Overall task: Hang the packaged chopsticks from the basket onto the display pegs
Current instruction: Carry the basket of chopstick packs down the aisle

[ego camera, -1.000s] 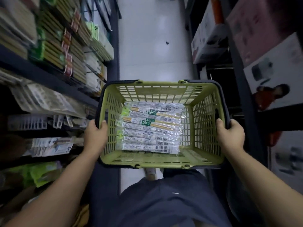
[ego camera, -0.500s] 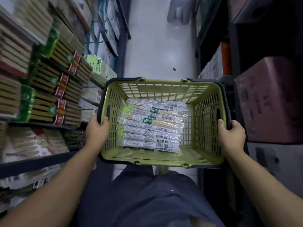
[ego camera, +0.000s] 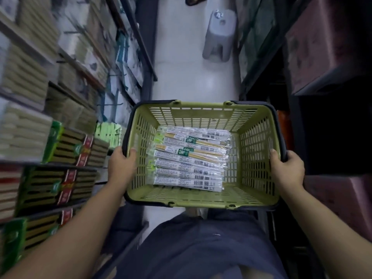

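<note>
A green plastic basket (ego camera: 201, 115) with a dark rim is held in front of me over the aisle floor. Several clear packs of chopsticks (ego camera: 189, 160) lie flat in a stack on its bottom, lengthwise left to right. My left hand (ego camera: 121, 168) grips the basket's left rim, thumb over the top edge. On the opposite side my right hand (ego camera: 286, 168) grips the right rim the same way. Display shelving with hanging and stacked chopstick packs (ego camera: 64, 164) runs along the left.
A grey plastic stool (ego camera: 218, 35) stands in the aisle ahead. Another person's sandalled foot (ego camera: 194, 0) shows at the top edge. Dark shelves with large pinkish boxes (ego camera: 326, 47) line the right side. The white tiled aisle is narrow.
The view has tilted up and moved along the aisle: the stool and higher shelves came into sight. Both hands keep the same grip on the basket.
</note>
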Demonstrator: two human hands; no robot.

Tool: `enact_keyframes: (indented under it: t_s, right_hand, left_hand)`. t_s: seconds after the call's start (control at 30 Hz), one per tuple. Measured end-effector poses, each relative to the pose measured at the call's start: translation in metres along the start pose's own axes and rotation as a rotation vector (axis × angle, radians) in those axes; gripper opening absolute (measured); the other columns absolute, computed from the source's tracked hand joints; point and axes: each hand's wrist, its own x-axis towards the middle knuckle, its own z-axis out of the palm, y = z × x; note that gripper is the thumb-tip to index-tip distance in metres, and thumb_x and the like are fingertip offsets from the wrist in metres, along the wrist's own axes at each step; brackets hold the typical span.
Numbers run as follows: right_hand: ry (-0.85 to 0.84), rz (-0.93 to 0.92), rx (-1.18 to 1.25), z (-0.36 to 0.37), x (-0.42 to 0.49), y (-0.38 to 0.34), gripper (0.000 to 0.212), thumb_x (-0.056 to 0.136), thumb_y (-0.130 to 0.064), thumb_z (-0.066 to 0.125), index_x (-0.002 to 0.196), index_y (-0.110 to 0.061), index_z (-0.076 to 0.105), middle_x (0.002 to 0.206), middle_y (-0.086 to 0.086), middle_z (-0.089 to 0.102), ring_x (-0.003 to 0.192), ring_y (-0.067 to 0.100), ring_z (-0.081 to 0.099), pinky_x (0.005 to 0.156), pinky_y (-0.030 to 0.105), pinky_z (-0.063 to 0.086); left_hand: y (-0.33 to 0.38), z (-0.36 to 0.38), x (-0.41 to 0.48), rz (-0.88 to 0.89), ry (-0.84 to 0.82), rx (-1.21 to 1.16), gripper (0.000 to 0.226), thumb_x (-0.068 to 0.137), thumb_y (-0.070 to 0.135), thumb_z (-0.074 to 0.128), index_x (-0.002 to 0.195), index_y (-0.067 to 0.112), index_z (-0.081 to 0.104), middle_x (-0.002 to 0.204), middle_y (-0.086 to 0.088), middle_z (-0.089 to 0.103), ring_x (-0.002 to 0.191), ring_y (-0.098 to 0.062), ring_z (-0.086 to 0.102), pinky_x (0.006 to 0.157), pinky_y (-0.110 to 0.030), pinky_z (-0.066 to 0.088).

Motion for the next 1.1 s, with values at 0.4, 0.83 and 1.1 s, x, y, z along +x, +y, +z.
enact_keyframes:
  t_s: [0.4,0.83,1.1]
  right_hand:
    - [-0.035,0.012,0.007,0.064,0.194,-0.139,0.033,0.098,-0.038,0.059,0.094,-0.005,0.058,0.076,-0.003,0.054,0.075,0.025,0.053,0.07,0.038,0.043]
    - [-0.103,-0.052,-0.062,0.127,0.408,-0.31,0.031,0.099,-0.036,0.057,0.086,-0.008,0.06,0.073,0.002,0.059,0.063,0.017,0.054,0.052,0.025,0.034]
    - [-0.074,-0.014,-0.076,0.179,0.517,-0.413,0.039,0.098,-0.038,0.058,0.087,0.0,0.058,0.083,0.02,0.064,0.076,0.039,0.061,0.068,0.043,0.05]
  left_hand:
    - [0.162,0.037,0.174,-0.011,0.049,0.012,0.04,0.104,0.034,0.052,0.119,-0.003,0.056,0.09,-0.016,0.061,0.077,-0.032,0.058,0.064,-0.037,0.042]
    - [0.322,0.078,0.356,-0.121,0.058,-0.058,0.027,0.1,0.035,0.051,0.101,0.009,0.059,0.091,-0.012,0.064,0.079,-0.03,0.06,0.063,-0.034,0.04]
    - [0.409,0.096,0.483,-0.156,0.02,-0.047,0.035,0.101,0.038,0.053,0.114,0.006,0.06,0.107,-0.019,0.067,0.096,-0.04,0.064,0.083,-0.046,0.052]
